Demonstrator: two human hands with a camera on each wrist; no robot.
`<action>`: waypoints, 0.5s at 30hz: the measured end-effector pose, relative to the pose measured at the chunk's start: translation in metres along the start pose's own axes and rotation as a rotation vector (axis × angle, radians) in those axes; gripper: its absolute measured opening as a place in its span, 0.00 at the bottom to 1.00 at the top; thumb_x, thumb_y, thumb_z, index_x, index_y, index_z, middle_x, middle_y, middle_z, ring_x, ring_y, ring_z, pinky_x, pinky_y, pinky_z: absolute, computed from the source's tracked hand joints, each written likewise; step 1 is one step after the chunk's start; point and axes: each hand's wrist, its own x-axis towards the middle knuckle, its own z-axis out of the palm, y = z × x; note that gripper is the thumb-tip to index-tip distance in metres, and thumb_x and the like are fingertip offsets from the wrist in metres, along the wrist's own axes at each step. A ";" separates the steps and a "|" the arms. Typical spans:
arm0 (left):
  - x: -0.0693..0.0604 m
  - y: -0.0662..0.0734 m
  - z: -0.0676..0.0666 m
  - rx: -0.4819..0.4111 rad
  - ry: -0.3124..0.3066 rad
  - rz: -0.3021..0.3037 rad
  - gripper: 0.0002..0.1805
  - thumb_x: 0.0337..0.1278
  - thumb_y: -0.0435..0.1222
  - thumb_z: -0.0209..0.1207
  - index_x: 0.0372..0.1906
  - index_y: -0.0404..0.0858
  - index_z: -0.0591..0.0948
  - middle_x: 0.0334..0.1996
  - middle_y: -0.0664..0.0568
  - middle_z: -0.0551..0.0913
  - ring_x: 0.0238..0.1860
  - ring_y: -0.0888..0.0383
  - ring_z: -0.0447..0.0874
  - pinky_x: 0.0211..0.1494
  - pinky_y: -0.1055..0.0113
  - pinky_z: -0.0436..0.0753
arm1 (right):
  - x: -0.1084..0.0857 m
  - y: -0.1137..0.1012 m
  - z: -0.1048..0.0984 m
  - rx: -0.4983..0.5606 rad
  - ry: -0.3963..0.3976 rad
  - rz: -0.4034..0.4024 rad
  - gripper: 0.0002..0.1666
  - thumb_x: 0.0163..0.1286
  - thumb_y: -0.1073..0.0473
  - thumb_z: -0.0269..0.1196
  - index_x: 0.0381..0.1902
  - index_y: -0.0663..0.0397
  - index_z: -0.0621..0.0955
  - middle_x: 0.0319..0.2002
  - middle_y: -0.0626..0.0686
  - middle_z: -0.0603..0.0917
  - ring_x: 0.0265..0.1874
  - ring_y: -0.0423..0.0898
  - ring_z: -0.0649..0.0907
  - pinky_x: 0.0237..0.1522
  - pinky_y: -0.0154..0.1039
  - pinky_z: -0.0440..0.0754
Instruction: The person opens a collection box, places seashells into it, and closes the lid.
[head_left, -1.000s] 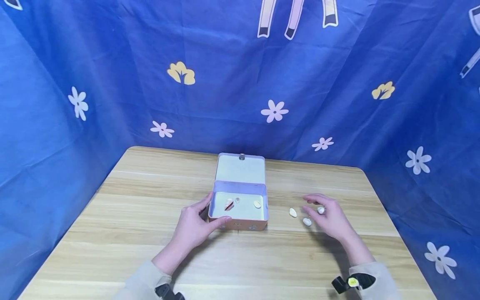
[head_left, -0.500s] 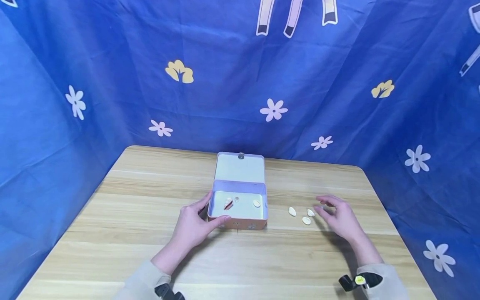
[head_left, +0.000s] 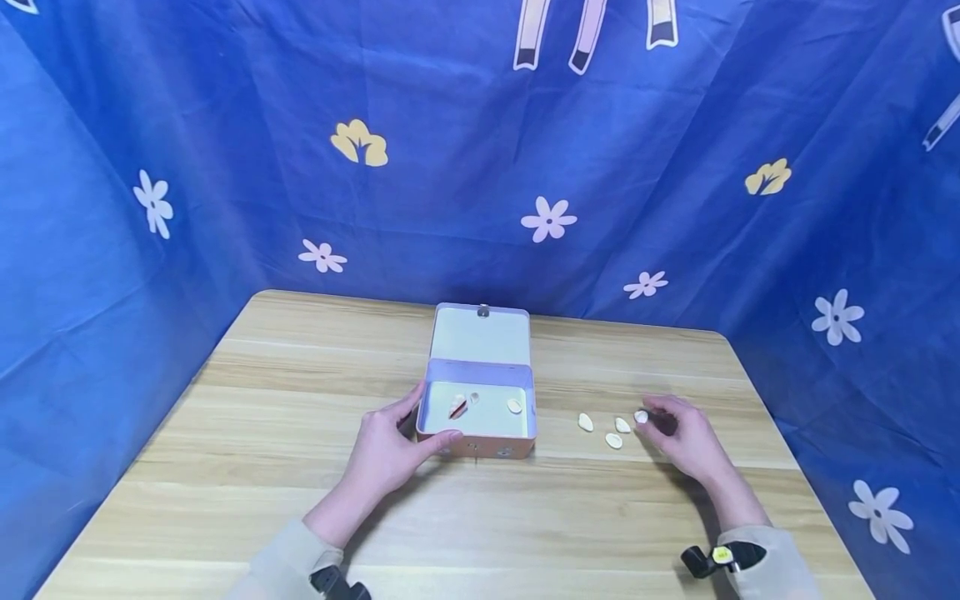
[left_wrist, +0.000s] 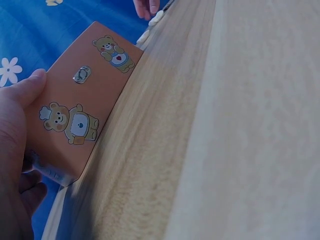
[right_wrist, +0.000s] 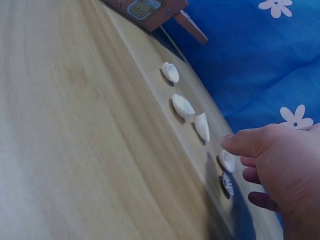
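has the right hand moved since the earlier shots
Yes: in the head view, the right hand has shifted rightward over the wood-grain table, farther from the unmoved bear-print box.

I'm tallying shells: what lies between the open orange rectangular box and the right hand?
The head view shows three white oval seashells on the pale wooden tabletop; a fourth seashell sits by the right hand.

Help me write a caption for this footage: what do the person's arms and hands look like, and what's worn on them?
The left hand and right hand are bare, without gloves. The left sleeve and right sleeve are pale and plain. Each cuff carries a black device; the right one shows a small yellow mark.
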 end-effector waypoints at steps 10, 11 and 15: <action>-0.001 0.003 -0.002 0.004 -0.003 -0.004 0.59 0.39 0.67 0.79 0.72 0.32 0.77 0.63 0.38 0.81 0.64 0.42 0.81 0.69 0.48 0.78 | 0.001 0.010 0.007 -0.050 -0.007 0.014 0.24 0.65 0.58 0.78 0.55 0.66 0.87 0.50 0.58 0.89 0.49 0.56 0.86 0.52 0.48 0.82; -0.001 0.003 -0.002 0.005 -0.003 -0.004 0.59 0.39 0.67 0.79 0.72 0.32 0.77 0.62 0.38 0.81 0.64 0.42 0.81 0.69 0.48 0.78 | 0.001 0.010 0.007 -0.051 -0.010 0.017 0.24 0.66 0.58 0.78 0.55 0.66 0.87 0.50 0.58 0.89 0.48 0.56 0.86 0.51 0.49 0.82; -0.001 0.005 -0.002 0.006 -0.005 -0.009 0.59 0.39 0.67 0.79 0.72 0.33 0.77 0.63 0.38 0.81 0.64 0.43 0.81 0.69 0.49 0.78 | 0.001 0.011 0.010 -0.057 -0.016 0.029 0.25 0.66 0.56 0.77 0.56 0.65 0.87 0.49 0.56 0.88 0.48 0.55 0.85 0.51 0.50 0.82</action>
